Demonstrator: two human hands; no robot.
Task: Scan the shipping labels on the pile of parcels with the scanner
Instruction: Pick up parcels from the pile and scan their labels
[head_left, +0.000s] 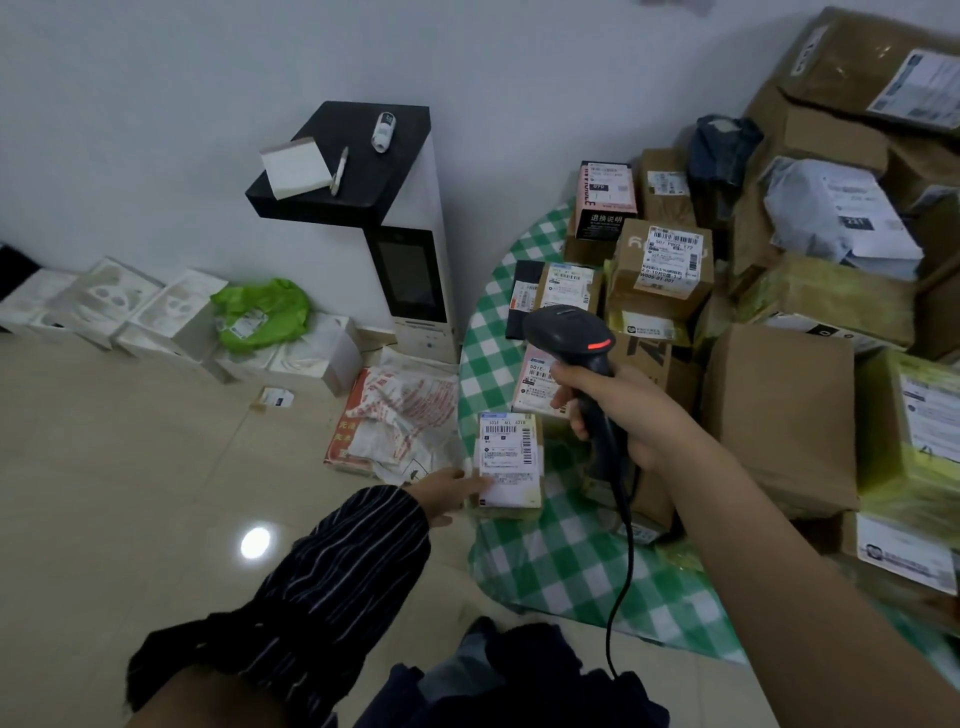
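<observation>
Fingers (569, 387) of the right hand (623, 410) wrap the scanner (571, 332) handle. The left hand (449, 491), fingers straight, touches a small parcel (509, 512) at the desk's (561, 566) near-left edge. The scanner head should tip down squarely over its upturned shipping label (506, 457).

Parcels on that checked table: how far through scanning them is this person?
Done: nothing shows which labels are already scanned. In hand: the right hand grips the scanner, red light on, near the small parcel that the left hand touches, label up. Left: probably most of the heap of boxes and bags on the right.
</observation>
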